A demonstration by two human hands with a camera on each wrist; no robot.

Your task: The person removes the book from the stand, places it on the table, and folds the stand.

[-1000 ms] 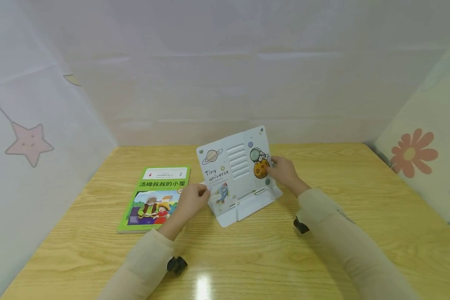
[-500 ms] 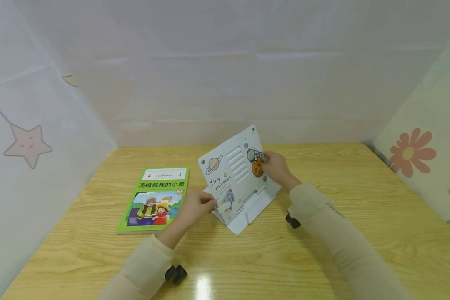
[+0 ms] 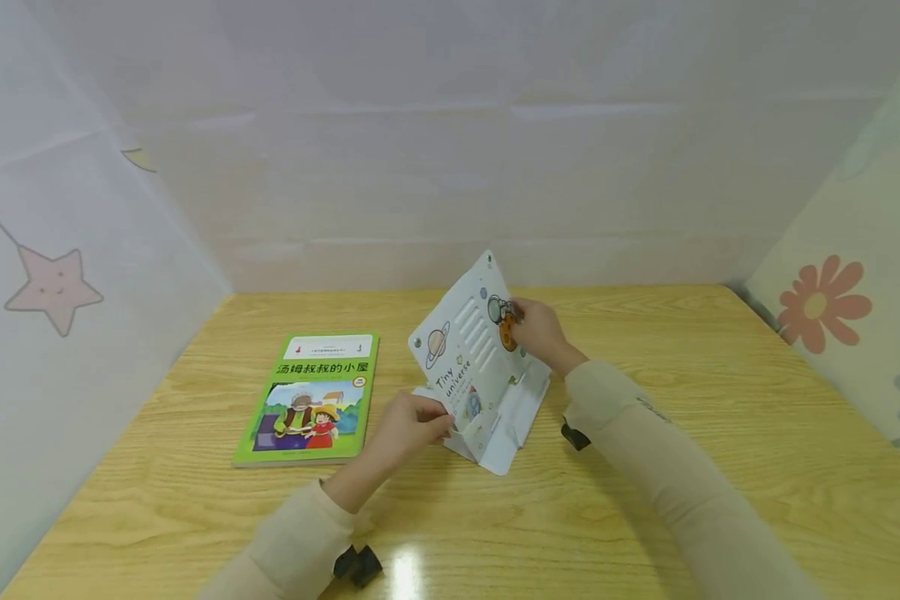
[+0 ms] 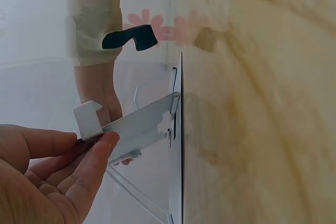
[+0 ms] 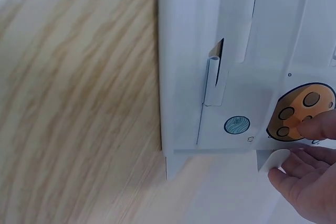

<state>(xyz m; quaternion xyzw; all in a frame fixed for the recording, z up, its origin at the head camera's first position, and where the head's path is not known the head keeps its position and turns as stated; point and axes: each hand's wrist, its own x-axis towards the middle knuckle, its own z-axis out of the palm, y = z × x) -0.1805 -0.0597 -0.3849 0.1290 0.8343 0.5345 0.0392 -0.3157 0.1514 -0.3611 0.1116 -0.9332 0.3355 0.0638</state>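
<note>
A white book stand [image 3: 471, 333] printed with a ringed planet, an astronaut and "Tiny universe" stands on the wooden table, its panel raised and leaning back at an angle. With thumb and fingers my left hand [image 3: 412, 429] pinches the panel's left edge low down; the left wrist view shows that hand at a bent white tab [image 4: 86, 119] on this edge, with wire supports behind the panel. My right hand [image 3: 540, 329] grips the right edge, thumb on the orange planet print [image 5: 294, 109] and fingers behind, beside a rounded white tab [image 5: 274, 161].
On the left of the table [image 3: 645, 500] lies a green-bordered storybook [image 3: 322, 367], flat and shut, close to my left hand. Pale patterned cloth walls [image 3: 420, 167] rise at the back and both sides.
The book stand has turned on the table, so its front faces more to the right. Its left side came nearer to me with my left hand; my right hand shifted left and slightly away.
</note>
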